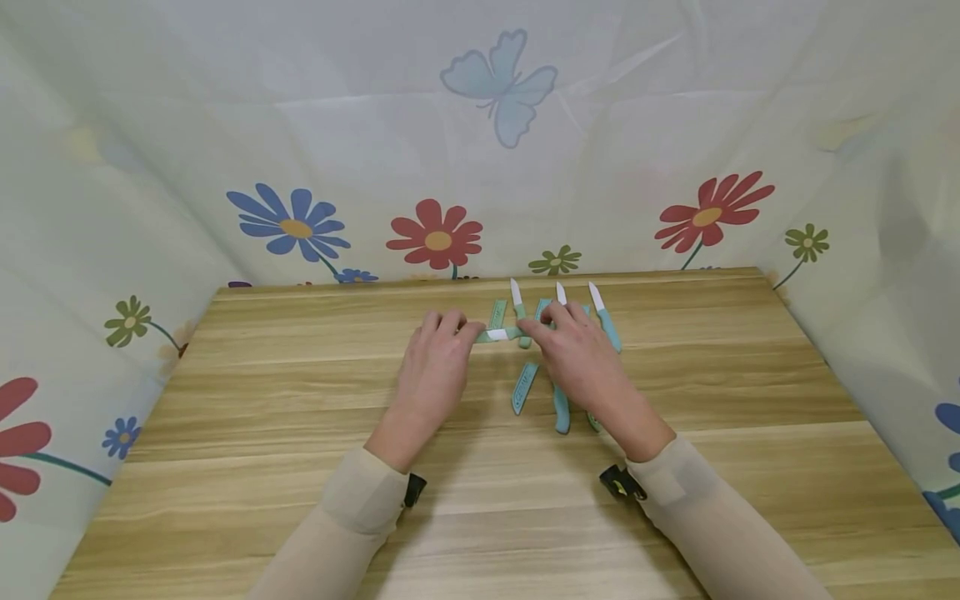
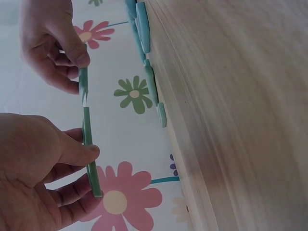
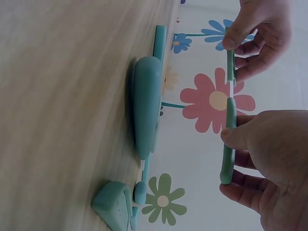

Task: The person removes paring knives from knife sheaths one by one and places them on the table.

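Observation:
Above the table, my left hand (image 1: 433, 367) pinches a green blade sheath (image 2: 89, 149) between thumb and fingers. Opposite it, my right hand (image 1: 581, 354) grips the green handle (image 3: 228, 144) of a small knife. A short stretch of the knife's white blade (image 1: 497, 335) shows between handle and sheath, in line with both; its tip is hidden inside the sheath. Behind and below the hands lie a green-handled knife (image 1: 519, 308) and a green sheath (image 1: 498, 312). Closer to me lies a teal sheath (image 1: 524, 388).
A blue-handled knife (image 1: 606, 321) lies right of my right hand, which partly covers another white blade (image 1: 561, 292). A thick blue handle (image 1: 561, 410) lies below that hand. A flower-printed curtain (image 1: 360, 167) stands behind the wooden table (image 1: 285, 400).

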Action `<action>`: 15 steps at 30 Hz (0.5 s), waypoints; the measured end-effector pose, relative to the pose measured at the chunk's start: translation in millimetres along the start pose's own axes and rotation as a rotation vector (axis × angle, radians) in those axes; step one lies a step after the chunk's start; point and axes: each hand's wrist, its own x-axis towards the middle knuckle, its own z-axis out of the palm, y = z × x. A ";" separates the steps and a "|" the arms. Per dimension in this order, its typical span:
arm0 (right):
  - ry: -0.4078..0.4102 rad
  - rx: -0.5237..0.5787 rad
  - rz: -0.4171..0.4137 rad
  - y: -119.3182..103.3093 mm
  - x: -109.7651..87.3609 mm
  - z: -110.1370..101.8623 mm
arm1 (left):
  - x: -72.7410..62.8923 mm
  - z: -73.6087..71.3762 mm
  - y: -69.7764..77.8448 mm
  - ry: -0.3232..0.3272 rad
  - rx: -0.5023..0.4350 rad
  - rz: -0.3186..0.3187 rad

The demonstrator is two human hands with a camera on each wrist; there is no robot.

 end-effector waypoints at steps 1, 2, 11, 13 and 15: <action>0.001 -0.001 0.000 0.1 0.0 -0.1 | -0.1 0.0 -0.2 0.000 -0.001 -0.002; 0.002 -0.003 0.001 0.1 -0.1 -0.1 | -0.2 0.1 -0.4 -0.001 -0.002 -0.003; 0.006 -0.005 0.001 2.2 -1.0 1.4 | -0.3 -0.3 -2.1 -0.013 -0.001 -0.016; 0.006 -0.002 0.001 2.4 -0.9 1.4 | -0.4 -0.5 -2.2 -0.016 -0.003 -0.017; 0.004 -0.001 0.002 2.6 -0.9 1.4 | -0.7 -0.5 -2.4 -0.017 -0.005 -0.018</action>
